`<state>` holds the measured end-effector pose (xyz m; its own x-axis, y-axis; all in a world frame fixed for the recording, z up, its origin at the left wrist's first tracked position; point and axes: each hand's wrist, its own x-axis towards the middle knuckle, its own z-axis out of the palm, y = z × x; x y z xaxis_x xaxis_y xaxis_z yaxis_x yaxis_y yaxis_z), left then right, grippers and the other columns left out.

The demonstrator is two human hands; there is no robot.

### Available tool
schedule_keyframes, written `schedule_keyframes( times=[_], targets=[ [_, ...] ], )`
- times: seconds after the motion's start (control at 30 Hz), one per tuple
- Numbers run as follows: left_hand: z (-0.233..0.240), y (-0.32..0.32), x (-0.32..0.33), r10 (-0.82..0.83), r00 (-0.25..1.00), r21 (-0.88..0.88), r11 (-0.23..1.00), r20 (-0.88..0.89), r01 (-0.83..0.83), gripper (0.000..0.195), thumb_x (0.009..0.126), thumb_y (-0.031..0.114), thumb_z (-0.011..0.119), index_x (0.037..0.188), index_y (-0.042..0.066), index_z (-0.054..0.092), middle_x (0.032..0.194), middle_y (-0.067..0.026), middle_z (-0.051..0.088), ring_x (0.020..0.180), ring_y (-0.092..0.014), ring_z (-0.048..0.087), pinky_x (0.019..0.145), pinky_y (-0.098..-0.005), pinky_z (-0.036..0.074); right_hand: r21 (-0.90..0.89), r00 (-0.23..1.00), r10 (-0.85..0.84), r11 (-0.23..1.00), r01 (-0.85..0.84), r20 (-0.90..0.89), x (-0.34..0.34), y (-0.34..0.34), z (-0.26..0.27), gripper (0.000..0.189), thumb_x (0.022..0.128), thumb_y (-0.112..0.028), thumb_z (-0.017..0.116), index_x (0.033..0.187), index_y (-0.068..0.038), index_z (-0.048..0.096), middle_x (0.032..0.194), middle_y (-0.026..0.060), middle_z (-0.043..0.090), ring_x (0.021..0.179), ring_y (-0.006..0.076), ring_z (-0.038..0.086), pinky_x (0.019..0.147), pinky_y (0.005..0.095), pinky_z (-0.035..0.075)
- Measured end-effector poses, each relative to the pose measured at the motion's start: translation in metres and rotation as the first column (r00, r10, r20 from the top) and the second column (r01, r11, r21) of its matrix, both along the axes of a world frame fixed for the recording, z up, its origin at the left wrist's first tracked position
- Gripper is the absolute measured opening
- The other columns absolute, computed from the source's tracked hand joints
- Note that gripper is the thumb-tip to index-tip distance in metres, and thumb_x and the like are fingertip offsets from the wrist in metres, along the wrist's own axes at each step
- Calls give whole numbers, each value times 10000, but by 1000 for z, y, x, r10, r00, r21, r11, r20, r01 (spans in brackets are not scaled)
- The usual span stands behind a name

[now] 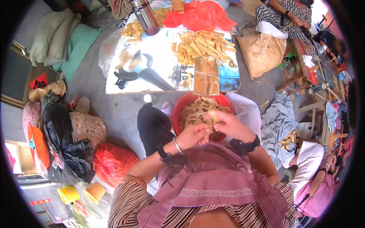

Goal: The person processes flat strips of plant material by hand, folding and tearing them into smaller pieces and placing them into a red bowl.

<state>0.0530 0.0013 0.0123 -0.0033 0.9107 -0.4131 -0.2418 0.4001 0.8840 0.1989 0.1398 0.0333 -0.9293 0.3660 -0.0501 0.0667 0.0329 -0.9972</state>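
Note:
Above a red basin (178, 107) between my knees, both hands meet at a tan, fibrous strip (210, 124). My left hand (194, 136) pinches its lower end between thumb and fingers. My right hand (225, 123), slightly blurred, grips the strip higher up, and its fingers partly hide it. Loose, pale tan strips (196, 109) fill the basin. Just beyond its rim, a flat wooden block (206, 77) wrapped in clear film overhangs the edge of a picture-printed tabletop (159, 82). Folded tan bundles (199, 47) lie heaped behind the block.
On the tabletop stand a steel thermos (145, 18) and a red plastic bag (199, 15). A white cup (148, 98) is on the floor by the table. Stuffed bags (114, 162) crowd the left. A brown sack (261, 54), a wooden stool (303, 65) and other people occupy the right.

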Motion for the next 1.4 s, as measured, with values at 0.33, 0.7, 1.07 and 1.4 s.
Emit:
schedule_keyframes(
  times=[0.33,0.7,1.07,1.4],
  targets=[
    [-1,8,-5,-10,998,-16,1000,-55,9,187,857,57,535,1041,36,555,923,-12,578,731,-89,567,611,-229,467,-418,981,12,906,72,196,1,-10,-5,192,929,-165,532,1038,-9,557,809,28,608,573,58,519,481,202,458],
    [8,12,6,131,766,405,897,-629,178,161,752,54,600,908,35,564,1013,-118,606,895,-308,607,764,-336,490,-830,983,85,550,91,164,16,-3,-34,252,892,-172,592,1108,-58,530,840,-4,561,560,34,448,470,169,368],
    [-6,19,8,152,554,190,982,-818,11,244,747,117,619,917,38,464,758,-178,594,712,-360,604,620,-431,480,299,963,-262,915,270,-65,9,-23,-48,153,848,-72,574,969,14,612,906,110,616,740,253,615,694,312,489],
    [8,9,11,221,468,356,908,-856,222,142,802,127,635,882,24,579,780,-144,580,708,-338,588,612,-373,482,-596,980,-52,787,159,192,16,-8,-29,257,925,-175,545,1086,23,572,899,38,619,733,101,579,682,220,492]
  ],
)
